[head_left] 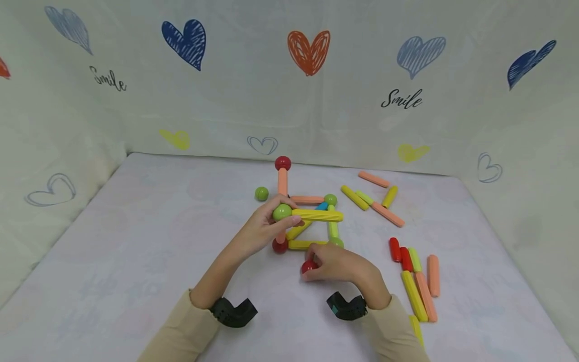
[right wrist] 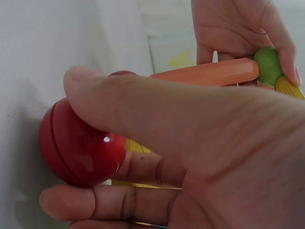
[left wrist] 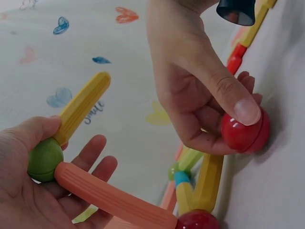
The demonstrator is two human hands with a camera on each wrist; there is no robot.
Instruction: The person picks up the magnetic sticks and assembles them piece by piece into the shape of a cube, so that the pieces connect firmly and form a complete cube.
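My left hand (head_left: 255, 231) holds a green ball (head_left: 282, 212) against the palm, its thumb over the near end of a yellow stick (head_left: 318, 215) plugged into that ball. From the ball an orange stick (left wrist: 114, 195) runs down to a red ball (head_left: 280, 245) at a corner of the frame on the table. Low by the table, my right hand (head_left: 341, 264) pinches a separate red ball (right wrist: 86, 143) between thumb and fingers. Just beyond it lies the frame's front yellow stick (head_left: 306, 245), ending at a green corner ball (head_left: 336, 243), partly hidden by this hand.
At the frame's back left, an orange stick (head_left: 282, 182) stands topped by a red ball (head_left: 282, 163). A loose green ball (head_left: 262, 193) sits left of it. Several loose sticks lie to the right, including a yellow stick (head_left: 355, 197) and a red stick (head_left: 395, 250). A curtain hangs behind.
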